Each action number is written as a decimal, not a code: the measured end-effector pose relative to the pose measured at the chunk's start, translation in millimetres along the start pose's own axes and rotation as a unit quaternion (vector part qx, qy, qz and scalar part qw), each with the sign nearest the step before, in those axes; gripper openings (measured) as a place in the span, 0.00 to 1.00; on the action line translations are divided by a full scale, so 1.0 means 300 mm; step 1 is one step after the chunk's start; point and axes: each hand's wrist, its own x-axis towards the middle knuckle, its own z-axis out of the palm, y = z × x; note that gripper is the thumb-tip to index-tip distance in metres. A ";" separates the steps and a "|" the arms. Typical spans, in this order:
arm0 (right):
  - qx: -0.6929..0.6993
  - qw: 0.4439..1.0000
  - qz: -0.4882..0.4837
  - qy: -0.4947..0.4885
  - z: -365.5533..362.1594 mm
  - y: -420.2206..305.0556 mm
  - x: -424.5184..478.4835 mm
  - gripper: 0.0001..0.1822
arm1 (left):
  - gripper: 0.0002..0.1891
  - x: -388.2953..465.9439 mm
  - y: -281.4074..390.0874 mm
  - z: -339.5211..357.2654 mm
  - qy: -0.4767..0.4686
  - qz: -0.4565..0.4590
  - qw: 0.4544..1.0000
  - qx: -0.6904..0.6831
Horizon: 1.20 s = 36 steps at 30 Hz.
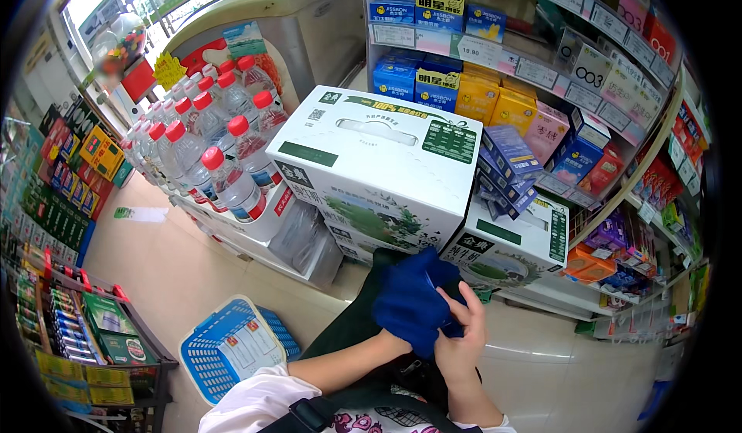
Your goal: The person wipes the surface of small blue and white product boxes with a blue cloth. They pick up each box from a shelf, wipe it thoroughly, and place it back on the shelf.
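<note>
A dark blue cloth point(408, 300) lies over my left hand and hides its fingers; only the wrist and forearm show. My right hand point(464, 328) pinches the right edge of that cloth between thumb and fingers, low in front of my body. Just beyond the hands stands a white milk carton box point(377, 132) with a handle slot, on top of another box. To its right, a lower milk box point(510, 236) carries a loose pile of small purple-blue boxes point(510, 160).
Red-capped water bottles point(203, 126) stand in trays at the left of the milk boxes. Shelves with small boxes point(437, 88) rise at the right. A blue plastic basket point(232, 346) sits on the floor at lower left, near a battery display rack point(75, 323).
</note>
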 end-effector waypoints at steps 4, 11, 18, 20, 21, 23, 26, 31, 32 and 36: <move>-0.036 0.999 -0.019 -0.020 -0.008 -0.009 -0.004 0.35 | 0.05 -0.015 -0.035 -0.031 -0.031 0.106 0.991 0.077; -0.102 0.983 -0.035 -0.146 -0.055 -0.051 0.013 0.36 | 0.05 -0.058 -0.072 -0.053 -0.047 0.076 0.985 0.147; -0.011 0.995 -0.015 -0.098 -0.027 -0.033 -0.017 0.29 | 0.16 -0.053 -0.105 -0.074 -0.032 0.056 0.958 0.279; -0.017 0.994 -0.043 -0.098 -0.031 -0.030 -0.019 0.28 | 0.20 -0.047 -0.081 -0.085 -0.027 0.128 0.947 0.295; 0.015 0.996 -0.005 -0.092 -0.037 -0.021 -0.023 0.27 | 0.24 -0.034 -0.065 -0.087 -0.028 0.162 0.939 0.301; 0.080 0.991 0.071 -0.076 -0.055 0.002 -0.028 0.25 | 0.24 0.013 -0.056 -0.105 -0.115 0.191 0.951 0.216; 0.006 0.996 0.005 -0.087 -0.085 -0.003 0.004 0.27 | 0.23 0.037 -0.054 -0.125 -0.272 0.176 0.943 0.079; -0.073 0.983 -0.108 -0.132 -0.130 0.000 0.060 0.26 | 0.22 -0.050 -0.135 -0.151 -0.400 -0.139 0.864 -0.271; -0.094 0.979 -0.116 -0.140 -0.132 0.003 0.066 0.26 | 0.23 -0.061 -0.152 -0.142 -0.394 -0.121 0.876 -0.248; -0.104 0.983 -0.124 -0.087 -0.118 0.006 0.082 0.27 | 0.26 -0.100 -0.221 -0.075 -0.360 -0.049 0.919 -0.154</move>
